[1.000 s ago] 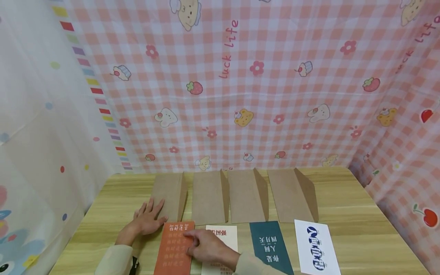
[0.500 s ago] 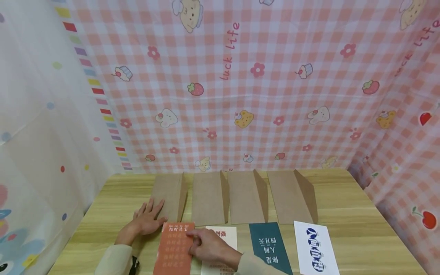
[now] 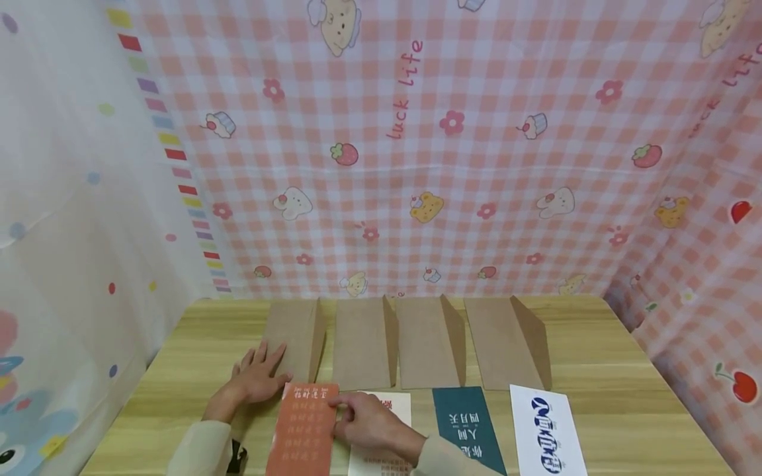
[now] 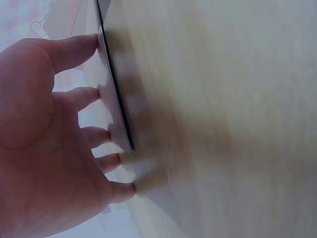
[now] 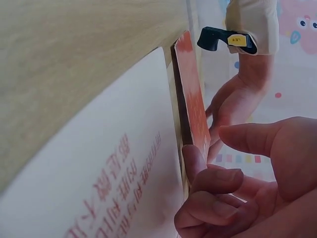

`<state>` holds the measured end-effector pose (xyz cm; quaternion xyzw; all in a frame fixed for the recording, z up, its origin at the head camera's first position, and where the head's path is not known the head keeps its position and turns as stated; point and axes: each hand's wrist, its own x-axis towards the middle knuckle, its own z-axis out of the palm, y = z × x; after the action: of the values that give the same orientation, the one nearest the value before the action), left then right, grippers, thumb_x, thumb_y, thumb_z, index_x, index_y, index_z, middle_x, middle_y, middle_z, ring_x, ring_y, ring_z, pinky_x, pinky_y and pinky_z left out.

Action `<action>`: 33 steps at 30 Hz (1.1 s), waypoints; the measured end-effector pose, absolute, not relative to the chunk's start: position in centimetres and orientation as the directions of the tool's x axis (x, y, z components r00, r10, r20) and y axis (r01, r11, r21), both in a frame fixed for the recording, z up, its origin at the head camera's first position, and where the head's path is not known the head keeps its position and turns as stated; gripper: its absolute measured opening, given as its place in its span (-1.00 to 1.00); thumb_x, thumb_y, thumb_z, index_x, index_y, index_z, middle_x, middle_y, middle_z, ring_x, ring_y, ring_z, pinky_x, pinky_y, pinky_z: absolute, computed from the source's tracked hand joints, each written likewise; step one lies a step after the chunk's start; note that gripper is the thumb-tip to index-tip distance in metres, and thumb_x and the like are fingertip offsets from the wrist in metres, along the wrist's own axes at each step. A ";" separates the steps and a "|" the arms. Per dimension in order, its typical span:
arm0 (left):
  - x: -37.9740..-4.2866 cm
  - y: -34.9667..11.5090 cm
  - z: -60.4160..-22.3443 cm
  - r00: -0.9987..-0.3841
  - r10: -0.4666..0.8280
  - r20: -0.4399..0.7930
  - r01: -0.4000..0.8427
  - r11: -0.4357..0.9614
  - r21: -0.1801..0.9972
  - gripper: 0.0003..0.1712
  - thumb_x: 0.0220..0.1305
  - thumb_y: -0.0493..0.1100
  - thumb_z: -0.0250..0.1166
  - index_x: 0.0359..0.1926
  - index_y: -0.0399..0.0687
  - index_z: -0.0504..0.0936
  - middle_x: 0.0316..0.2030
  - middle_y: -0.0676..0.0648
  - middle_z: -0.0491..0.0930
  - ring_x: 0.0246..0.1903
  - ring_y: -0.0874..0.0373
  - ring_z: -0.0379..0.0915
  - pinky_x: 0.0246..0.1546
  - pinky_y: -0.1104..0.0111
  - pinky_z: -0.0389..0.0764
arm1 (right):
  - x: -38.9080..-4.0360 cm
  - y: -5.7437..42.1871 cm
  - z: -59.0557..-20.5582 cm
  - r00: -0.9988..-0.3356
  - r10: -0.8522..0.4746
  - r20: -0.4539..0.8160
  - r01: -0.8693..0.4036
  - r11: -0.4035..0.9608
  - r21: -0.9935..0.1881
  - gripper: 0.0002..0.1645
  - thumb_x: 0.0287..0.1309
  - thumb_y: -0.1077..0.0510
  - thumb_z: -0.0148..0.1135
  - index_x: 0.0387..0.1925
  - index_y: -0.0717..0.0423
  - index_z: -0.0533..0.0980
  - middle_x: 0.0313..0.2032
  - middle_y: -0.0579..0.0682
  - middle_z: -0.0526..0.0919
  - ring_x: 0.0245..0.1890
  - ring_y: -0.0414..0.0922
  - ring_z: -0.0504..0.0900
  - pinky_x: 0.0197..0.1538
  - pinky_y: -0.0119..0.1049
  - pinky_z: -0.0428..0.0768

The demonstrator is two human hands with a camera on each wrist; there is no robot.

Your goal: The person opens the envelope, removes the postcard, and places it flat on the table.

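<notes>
My left hand (image 3: pixel 256 383) rests with spread, straight fingers on the leftmost brown paper envelope (image 3: pixel 294 330), whose flap stands up on its right side. In the left wrist view the fingertips press along the envelope's edge against the table. An orange-red card (image 3: pixel 300 443) with pale lettering lies just in front of that envelope. At the card's right edge, near its top, the index finger of my right hand (image 3: pixel 375 423) touches it. The right wrist view has the thumb apart from the card and the other fingers bent. Below this hand lies a cream card (image 5: pixel 133 109) with red lettering, partly covered.
Three more brown envelopes (image 3: pixel 360 344) with raised flaps continue the row to the right. A dark green card (image 3: pixel 470 423) and a white card (image 3: pixel 556 439) with blue lettering lie in front of them. A black device (image 5: pixel 213 39) is strapped at the left wrist.
The right index finger has slid slightly right, from over the orange-red card's top to its right edge. My left hand stays on the envelope. The head view has shifted a little.
</notes>
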<state>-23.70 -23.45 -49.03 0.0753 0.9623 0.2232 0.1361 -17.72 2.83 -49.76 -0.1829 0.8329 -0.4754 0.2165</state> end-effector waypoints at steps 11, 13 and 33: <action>-23.7 -23.3 -49.1 -0.950 0.206 -0.233 0.081 0.887 0.454 -0.21 0.46 0.02 0.10 0.52 -0.22 0.06 0.47 -0.53 -0.24 0.41 -0.59 -0.37 0.27 -0.47 -0.25 | -18.1 2.7 -49.6 -0.855 -0.507 -0.107 -0.181 0.486 -0.855 -0.45 0.10 0.22 0.33 0.18 0.13 0.57 -0.32 -0.13 0.53 -0.36 -0.25 0.39 -0.27 -0.40 0.39; -23.7 -23.3 -49.1 -0.950 0.206 -0.234 0.081 0.888 0.452 -0.22 0.46 0.02 0.09 0.53 -0.22 0.06 0.47 -0.52 -0.24 0.41 -0.59 -0.37 0.27 -0.47 -0.25 | -18.3 2.5 -49.6 -0.861 -0.501 -0.085 -0.197 0.484 -0.852 -0.42 0.07 0.24 0.34 0.19 0.13 0.56 -0.35 -0.10 0.48 -0.37 -0.22 0.37 -0.28 -0.38 0.37; -23.9 -23.4 -49.2 -0.952 0.204 -0.228 0.086 0.894 0.440 -0.22 0.47 0.03 0.09 0.52 -0.21 0.07 0.47 -0.53 -0.21 0.40 -0.60 -0.34 0.26 -0.47 -0.21 | -18.8 1.0 -50.5 -0.917 -0.399 0.013 -0.189 0.405 -0.895 -0.55 -0.06 0.50 0.28 -0.08 0.15 0.66 -0.45 -0.09 0.58 -0.32 -0.24 0.51 -0.13 -0.37 0.45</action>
<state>-23.86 -23.43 -49.17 0.0753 0.9636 0.2178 0.1352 -18.83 1.04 -50.46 -0.1769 0.8319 -0.5160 0.1020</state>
